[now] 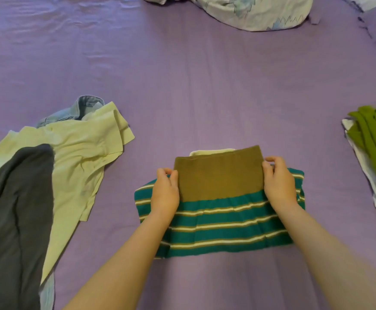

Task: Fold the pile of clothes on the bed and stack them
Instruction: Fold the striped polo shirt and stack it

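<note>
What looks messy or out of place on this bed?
Mostly the unfolded heap on the left: a pale yellow shirt sprawls crumpled over denim, with a dark grey garment slumped across it. The striped sweater between both hands looks neat.

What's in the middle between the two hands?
In the head view, the brown panel of the striped top lies between the left hand and the right hand. Each hand holds one side edge of it.

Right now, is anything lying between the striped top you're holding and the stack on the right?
Nothing visible. Both hands, left hand and right hand, hold the folded striped top; only bare purple sheet lies between it and the stack with the green garment.
</note>
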The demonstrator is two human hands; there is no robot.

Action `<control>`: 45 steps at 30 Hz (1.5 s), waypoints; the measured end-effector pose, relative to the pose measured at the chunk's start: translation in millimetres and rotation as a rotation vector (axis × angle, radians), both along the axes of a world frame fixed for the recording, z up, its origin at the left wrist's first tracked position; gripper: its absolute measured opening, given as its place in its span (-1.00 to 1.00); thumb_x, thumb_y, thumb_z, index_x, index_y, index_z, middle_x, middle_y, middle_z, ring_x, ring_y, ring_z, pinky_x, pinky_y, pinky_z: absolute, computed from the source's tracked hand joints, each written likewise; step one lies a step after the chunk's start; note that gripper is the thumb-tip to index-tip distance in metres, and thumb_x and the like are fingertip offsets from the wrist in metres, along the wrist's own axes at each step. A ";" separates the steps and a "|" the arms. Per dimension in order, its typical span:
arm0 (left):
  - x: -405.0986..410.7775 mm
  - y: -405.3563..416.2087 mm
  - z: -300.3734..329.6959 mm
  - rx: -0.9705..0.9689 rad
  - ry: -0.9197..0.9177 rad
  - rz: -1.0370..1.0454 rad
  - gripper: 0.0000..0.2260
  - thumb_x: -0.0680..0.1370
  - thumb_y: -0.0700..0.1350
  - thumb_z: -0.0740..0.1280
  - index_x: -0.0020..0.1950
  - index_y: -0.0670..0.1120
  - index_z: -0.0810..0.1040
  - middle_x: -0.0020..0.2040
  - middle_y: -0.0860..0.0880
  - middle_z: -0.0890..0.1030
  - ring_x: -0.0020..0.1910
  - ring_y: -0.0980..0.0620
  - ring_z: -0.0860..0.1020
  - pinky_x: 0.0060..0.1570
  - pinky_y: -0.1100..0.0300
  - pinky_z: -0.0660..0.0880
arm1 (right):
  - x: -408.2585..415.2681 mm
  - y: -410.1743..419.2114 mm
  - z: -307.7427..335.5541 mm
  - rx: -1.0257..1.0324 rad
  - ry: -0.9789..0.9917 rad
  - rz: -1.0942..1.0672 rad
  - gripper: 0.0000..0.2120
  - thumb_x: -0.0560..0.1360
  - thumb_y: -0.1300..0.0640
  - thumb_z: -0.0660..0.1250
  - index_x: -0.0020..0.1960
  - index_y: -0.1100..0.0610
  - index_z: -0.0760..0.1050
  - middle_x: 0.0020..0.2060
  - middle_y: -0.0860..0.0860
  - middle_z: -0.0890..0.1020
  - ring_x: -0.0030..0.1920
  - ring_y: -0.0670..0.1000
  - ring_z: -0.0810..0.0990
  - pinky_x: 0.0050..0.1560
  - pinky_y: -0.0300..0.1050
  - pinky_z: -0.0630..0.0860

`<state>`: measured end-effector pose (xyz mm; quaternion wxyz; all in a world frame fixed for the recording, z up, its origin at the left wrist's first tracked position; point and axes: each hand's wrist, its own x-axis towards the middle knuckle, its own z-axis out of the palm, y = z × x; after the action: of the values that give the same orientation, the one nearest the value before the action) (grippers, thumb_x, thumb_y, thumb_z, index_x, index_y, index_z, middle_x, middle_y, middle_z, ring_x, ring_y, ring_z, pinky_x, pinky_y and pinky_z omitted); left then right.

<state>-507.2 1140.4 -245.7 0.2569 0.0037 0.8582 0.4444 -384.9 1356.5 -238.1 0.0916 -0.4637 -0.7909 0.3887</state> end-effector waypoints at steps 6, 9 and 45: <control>23.3 -27.7 -6.7 -0.203 -0.028 -0.233 -0.40 0.57 0.01 0.30 0.51 -0.01 0.08 -0.10 0.12 0.51 -0.14 0.19 0.51 -0.19 0.21 0.44 | 39.5 -19.6 -10.9 0.012 -0.254 0.126 -0.50 0.61 -0.02 0.16 0.48 0.10 0.16 0.12 0.03 0.56 0.11 0.11 0.55 -0.05 0.02 0.49; 53.5 -50.9 -8.8 -0.283 0.043 -0.256 -0.46 0.57 0.07 0.28 0.48 0.01 0.16 0.09 0.10 0.54 0.01 0.08 0.55 -0.08 0.14 0.48 | 69.8 -30.0 -14.6 0.141 -0.351 0.197 -0.52 0.60 -0.03 0.17 0.47 0.07 0.20 0.28 0.07 0.50 0.20 0.15 0.52 0.02 0.09 0.50; 81.2 14.5 79.8 0.561 -0.733 0.132 -0.40 0.55 0.35 -0.05 0.28 -0.03 0.48 0.17 -0.08 0.59 -0.10 -0.06 0.68 -0.11 0.02 0.63 | 25.7 -94.5 38.9 -0.653 0.286 0.008 -0.73 0.52 0.23 0.33 0.15 -0.04 0.48 0.01 -0.09 0.64 0.04 -0.09 0.60 -0.06 -0.23 0.52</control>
<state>-426.0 1154.9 -165.9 0.5037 -0.1387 0.5557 0.6467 -359.2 1261.9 -199.2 0.0468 -0.4061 -0.6059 0.6824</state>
